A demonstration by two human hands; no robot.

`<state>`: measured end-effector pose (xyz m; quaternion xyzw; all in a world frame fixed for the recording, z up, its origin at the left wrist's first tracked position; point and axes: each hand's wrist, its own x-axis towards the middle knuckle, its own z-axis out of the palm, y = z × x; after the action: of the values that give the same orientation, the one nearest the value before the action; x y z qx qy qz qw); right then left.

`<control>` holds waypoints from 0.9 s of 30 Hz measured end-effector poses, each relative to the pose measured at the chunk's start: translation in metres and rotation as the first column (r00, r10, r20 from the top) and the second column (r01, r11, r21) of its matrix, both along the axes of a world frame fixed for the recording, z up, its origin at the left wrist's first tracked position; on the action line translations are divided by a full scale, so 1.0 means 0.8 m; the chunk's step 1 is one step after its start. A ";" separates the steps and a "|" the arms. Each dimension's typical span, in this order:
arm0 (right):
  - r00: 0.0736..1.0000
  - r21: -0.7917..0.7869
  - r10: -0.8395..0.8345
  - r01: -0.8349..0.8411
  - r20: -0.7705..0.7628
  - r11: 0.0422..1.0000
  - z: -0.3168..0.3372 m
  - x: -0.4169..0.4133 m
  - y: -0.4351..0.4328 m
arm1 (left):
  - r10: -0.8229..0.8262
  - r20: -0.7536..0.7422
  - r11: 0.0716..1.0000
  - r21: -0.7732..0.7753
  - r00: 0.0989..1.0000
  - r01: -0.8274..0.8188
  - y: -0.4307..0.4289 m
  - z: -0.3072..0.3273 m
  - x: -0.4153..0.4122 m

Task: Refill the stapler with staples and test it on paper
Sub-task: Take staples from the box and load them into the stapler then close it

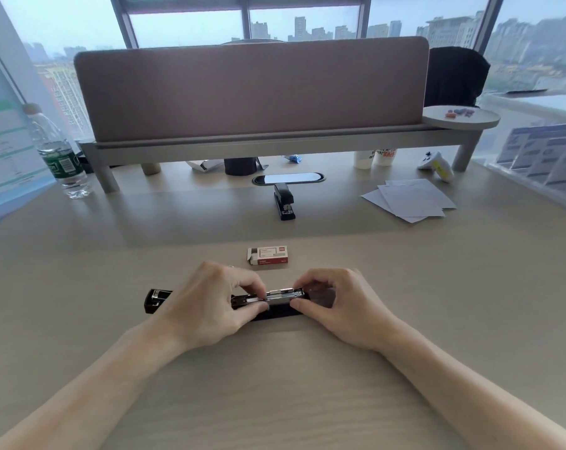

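Note:
A black stapler (156, 299) lies flipped open flat on the desk, its lid end sticking out to the left and its metal staple channel (283, 295) between my hands. My left hand (210, 300) pinches the channel with thumb and fingers from the left. My right hand (340, 303) pinches it from the right. A silver strip of staples sits in the channel under my fingertips. A white and red staple box (268, 255) lies with its flap open just beyond my hands. Sheets of white paper (409, 199) lie at the back right.
A second black stapler (284, 201) stands farther back at the centre. A water bottle (59, 154) stands at the left. A desk shelf with a pink divider (252, 89) spans the back, with cups (375, 157) and a dark pot (240, 166) under it. A clear rack (541, 157) sits far right.

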<state>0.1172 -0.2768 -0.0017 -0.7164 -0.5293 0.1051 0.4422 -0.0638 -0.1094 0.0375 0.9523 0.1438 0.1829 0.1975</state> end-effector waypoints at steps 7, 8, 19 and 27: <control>1.000 0.005 0.007 -0.007 -0.010 1.000 0.003 -0.001 -0.002 | -0.074 -0.003 0.997 0.000 0.997 0.074 -0.020 -0.004 0.021; 1.000 0.005 0.007 -0.007 -0.011 1.000 0.004 -0.001 -0.002 | -0.076 0.005 0.997 0.007 0.997 0.076 -0.021 -0.004 0.022; 1.000 -0.011 -0.003 0.003 -0.005 1.000 0.002 0.000 -0.002 | 0.032 -0.212 0.999 -0.002 0.977 -0.033 0.009 0.024 -0.005; 1.000 -0.004 -0.018 0.018 -0.015 1.000 0.003 -0.002 -0.002 | 0.151 -0.584 0.985 0.153 0.798 -0.075 0.040 0.080 -0.018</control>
<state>0.1156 -0.2786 0.0009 -0.7212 -0.5195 0.1075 0.4455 -0.0785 -0.0772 0.1013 0.9615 0.2436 -0.1039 0.0730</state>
